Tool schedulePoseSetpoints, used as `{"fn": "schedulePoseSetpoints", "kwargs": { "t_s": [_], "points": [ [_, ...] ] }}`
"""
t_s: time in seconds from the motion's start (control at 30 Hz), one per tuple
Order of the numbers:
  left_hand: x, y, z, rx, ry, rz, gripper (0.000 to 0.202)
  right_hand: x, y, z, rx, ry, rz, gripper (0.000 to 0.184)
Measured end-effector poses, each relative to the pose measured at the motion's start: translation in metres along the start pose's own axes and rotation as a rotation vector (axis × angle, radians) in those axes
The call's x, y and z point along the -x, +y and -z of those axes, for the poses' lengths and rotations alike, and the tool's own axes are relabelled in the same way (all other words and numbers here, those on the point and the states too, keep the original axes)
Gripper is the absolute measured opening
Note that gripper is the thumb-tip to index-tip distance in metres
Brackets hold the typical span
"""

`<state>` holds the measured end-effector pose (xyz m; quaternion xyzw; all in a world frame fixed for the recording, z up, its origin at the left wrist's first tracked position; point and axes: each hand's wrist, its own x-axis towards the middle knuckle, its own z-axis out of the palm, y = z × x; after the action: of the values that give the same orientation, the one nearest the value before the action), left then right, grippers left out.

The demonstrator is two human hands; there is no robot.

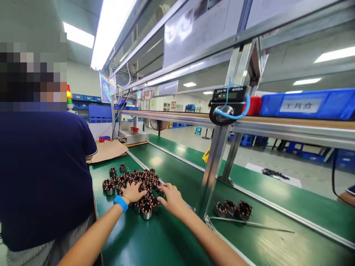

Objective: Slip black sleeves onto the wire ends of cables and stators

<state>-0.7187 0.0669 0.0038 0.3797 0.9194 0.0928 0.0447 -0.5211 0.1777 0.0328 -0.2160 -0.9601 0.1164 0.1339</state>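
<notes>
Many copper-wound motor stators [138,181] stand in a dense cluster on a green conveyor belt [122,236]. My left hand [132,192], with a blue wristband [121,203], lies flat over the near left of the cluster, touching the stators without visibly gripping any. My right hand [172,199] rests at the cluster's right edge, fingers spread, its fingertips against the stators. Nothing shows closed in either hand. Another small group of stators [233,210] sits on a second green belt [266,244] to the right, beyond a metal upright.
A co-worker in a navy polo shirt [44,173] stands close on the left. Aluminium frame posts [212,173] rise between the belts, carrying a shelf with a blue box [305,104] and a meter with a coiled blue cord [229,99]. A thin metal rod [249,224] lies beside the right stators.
</notes>
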Motion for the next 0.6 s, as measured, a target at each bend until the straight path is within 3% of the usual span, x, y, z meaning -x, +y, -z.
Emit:
{"fn": "schedulePoseSetpoints", "kwargs": {
  "t_s": [0.1, 0.2, 0.37, 0.6],
  "points": [
    [0.003, 0.002, -0.012, -0.005, 0.032, 0.011, 0.059, -0.079, -0.014, -0.017, 0.031, -0.046, -0.079, 0.05],
    [0.006, 0.001, -0.02, -0.002, 0.072, 0.024, 0.057, -0.118, -0.012, -0.042, 0.049, -0.09, -0.139, 0.047],
    [0.007, 0.001, -0.024, 0.004, 0.104, 0.031, 0.054, -0.138, 0.002, -0.072, 0.013, -0.162, -0.178, 0.041],
    [0.014, 0.002, -0.026, 0.043, 0.102, 0.029, 0.051, -0.129, 0.01, -0.082, -0.019, -0.148, -0.136, 0.035]
  ]
}}
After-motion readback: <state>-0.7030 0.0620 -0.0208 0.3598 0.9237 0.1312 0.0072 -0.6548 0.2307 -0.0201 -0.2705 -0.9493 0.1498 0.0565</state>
